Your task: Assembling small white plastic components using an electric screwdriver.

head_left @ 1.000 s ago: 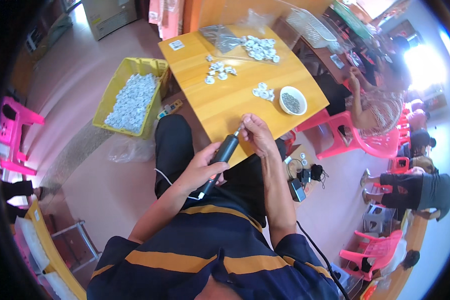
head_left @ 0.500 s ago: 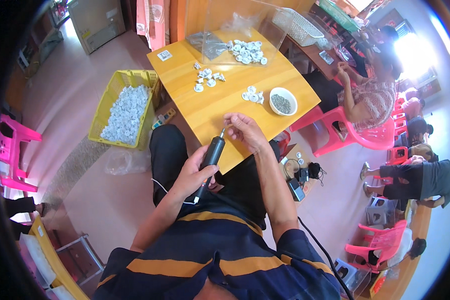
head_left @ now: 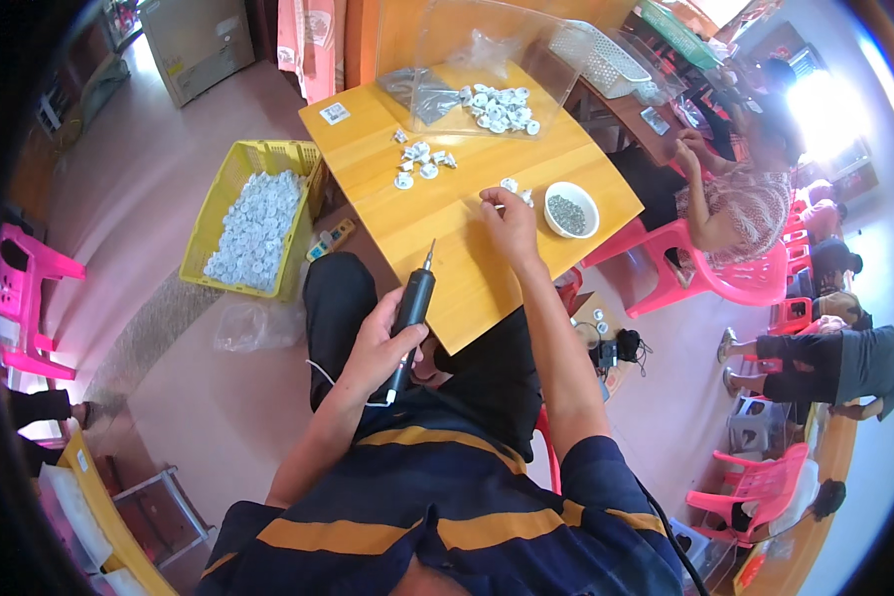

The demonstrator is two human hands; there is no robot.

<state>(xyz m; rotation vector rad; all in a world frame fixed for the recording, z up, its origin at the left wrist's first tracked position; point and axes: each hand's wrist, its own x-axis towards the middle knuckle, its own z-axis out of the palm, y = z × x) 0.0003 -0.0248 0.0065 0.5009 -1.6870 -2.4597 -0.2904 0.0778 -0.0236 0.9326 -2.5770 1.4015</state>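
Observation:
A black electric screwdriver (head_left: 413,308) is gripped in my left hand (head_left: 385,343), its thin metal bit tilted up near the table's front edge. The fingers of my right hand (head_left: 512,228) are pinched together over the yellow wooden table (head_left: 447,238); whatever is between them is too small to make out. Just beyond that hand are a few small white plastic parts (head_left: 509,185), partly hidden by it. To its right stands a white bowl (head_left: 590,226) filled with small grey metal pieces, apparently screws. A loose group of white parts (head_left: 428,170) lies farther left.
A clear plastic box (head_left: 447,127) with more white parts stands at the table's back. On the floor to the left is a yellow basket (head_left: 197,238) full of white pieces. A person sits on a pink chair (head_left: 735,273) at the right.
My right hand has moved away from the screwdriver tip, forward and right to the small white parts by the bowl. The screwdriver stays in my left hand, its bit now bare.

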